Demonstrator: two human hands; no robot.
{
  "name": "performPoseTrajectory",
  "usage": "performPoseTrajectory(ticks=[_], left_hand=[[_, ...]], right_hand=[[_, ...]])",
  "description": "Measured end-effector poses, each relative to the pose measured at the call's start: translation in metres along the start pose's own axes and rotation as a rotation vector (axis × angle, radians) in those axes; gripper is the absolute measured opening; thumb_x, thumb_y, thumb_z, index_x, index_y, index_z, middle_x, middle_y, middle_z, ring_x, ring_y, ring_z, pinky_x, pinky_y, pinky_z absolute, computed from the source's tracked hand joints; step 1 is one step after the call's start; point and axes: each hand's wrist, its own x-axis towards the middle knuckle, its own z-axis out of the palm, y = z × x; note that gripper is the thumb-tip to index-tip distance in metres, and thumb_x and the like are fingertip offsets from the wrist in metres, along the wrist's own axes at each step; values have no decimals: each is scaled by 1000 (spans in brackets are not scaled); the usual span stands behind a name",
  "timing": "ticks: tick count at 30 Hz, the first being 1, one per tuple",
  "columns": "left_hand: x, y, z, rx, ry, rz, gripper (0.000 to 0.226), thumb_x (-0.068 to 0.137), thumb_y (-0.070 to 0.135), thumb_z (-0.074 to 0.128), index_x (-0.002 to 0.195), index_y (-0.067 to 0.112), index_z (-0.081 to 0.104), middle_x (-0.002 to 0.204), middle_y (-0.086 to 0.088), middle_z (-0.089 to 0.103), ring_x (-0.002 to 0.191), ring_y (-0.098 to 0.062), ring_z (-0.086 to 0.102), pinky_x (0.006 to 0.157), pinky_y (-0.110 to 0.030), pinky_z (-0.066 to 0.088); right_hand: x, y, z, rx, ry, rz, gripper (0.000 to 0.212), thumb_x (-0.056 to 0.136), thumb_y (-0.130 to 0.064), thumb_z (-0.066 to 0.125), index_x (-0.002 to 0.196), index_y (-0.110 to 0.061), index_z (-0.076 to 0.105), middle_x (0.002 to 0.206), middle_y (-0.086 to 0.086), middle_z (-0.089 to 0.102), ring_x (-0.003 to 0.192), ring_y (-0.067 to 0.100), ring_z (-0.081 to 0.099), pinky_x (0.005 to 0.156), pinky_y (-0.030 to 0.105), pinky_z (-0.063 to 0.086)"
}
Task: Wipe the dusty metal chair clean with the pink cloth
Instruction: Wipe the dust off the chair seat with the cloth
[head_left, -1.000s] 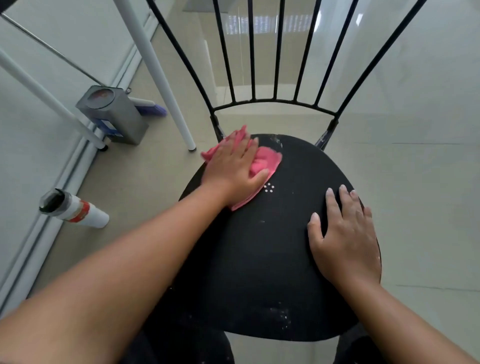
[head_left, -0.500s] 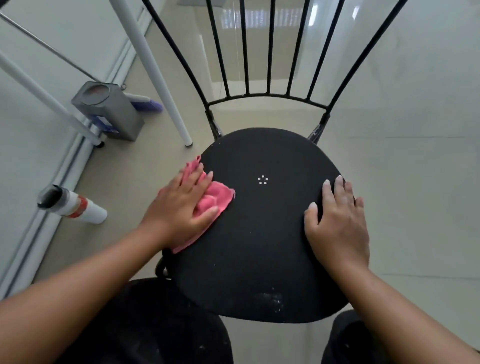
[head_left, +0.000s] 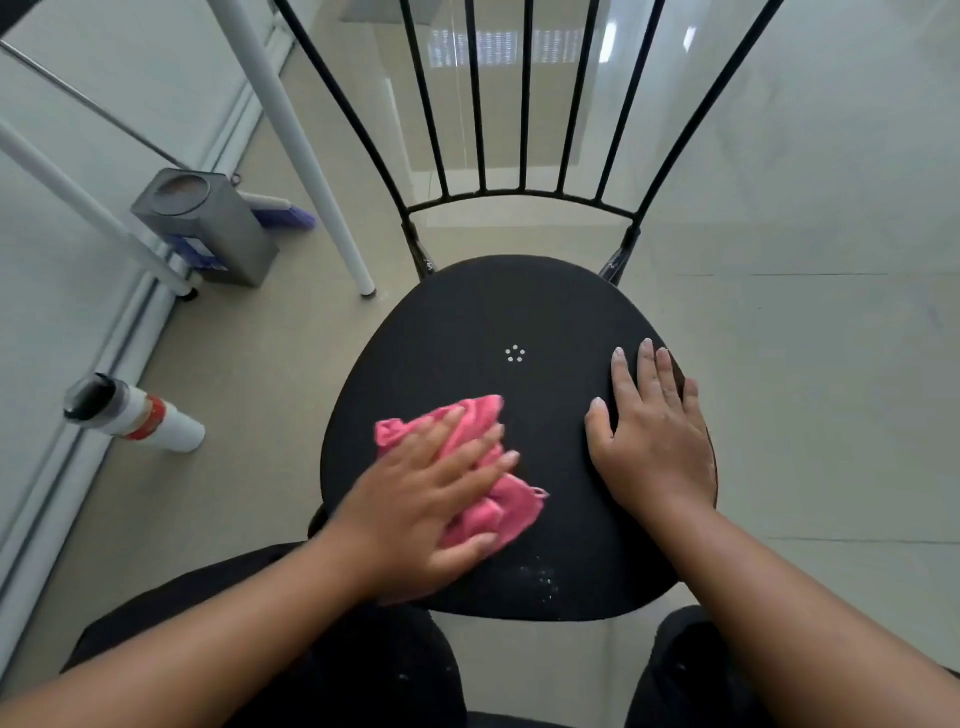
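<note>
1. Head view, the chair: the black metal chair (head_left: 519, 415) stands on the pale tiled floor (head_left: 805, 364), its thin spindle back rising away from the person. The seat looks hard, flat and stiff. A patch of pale specks (head_left: 540, 574) shows near its front edge; the middle looks mostly dark and clean.

2. Head view, the cloth: the pink cloth (head_left: 483, 499) lies bunched on the front left part of the seat. The left hand (head_left: 431, 499) presses flat on top of it, fingers spread and slightly blurred, pinning it rather than gripping it. It looks soft and light, likely to crumple and slip under the palm, so I judge it is best held under a broad flat palm with a fold caught under the fingers.

3. Head view, the other hand: the right hand (head_left: 654, 436) lies open and flat on the right side of the seat, holding nothing, apparently steadying the chair.

4. Head view, the surroundings: a grey metal tin (head_left: 208, 228) and a white tube (head_left: 140, 415) sit on the floor to the left, well apart from the chair.
</note>
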Motion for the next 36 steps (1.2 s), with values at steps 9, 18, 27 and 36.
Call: performPoseTrajectory(ticks=[9,18,27,36], left_hand=[[116,-57,-10,-68,57,-475,77,88,70,14,155,31,5,163,4,-5,149,-21,-14,120,-45,-3],[59,20,-8,-77,-17,-95,70,95,62,17,155,30,-1,162,5,-13,146,-19,-23,119,-41,-10],[54,-60,-9,-56,27,-444,77,86,73,17,154,37,9,164,5,-1,149,-22,-6,120,-43,1],[117,-5,-9,-81,38,-333,78,92,66,14,156,22,6,164,-5,-3,149,-26,-12,120,-44,-5]], right_hand=[[-1,-1,1,38,23,10,61,100,-42,27,157,-25,14,165,3,3,151,15,-4,123,38,-3],[0,0,2,49,37,10,56,101,-34,28,155,-25,20,164,3,9,151,15,3,123,38,1],[1,1,6,13,47,17,59,99,-40,29,155,-23,20,164,6,10,151,18,4,123,40,1],[4,3,5,79,71,21,54,100,-33,30,154,-26,27,164,3,14,151,16,7,123,38,3]])
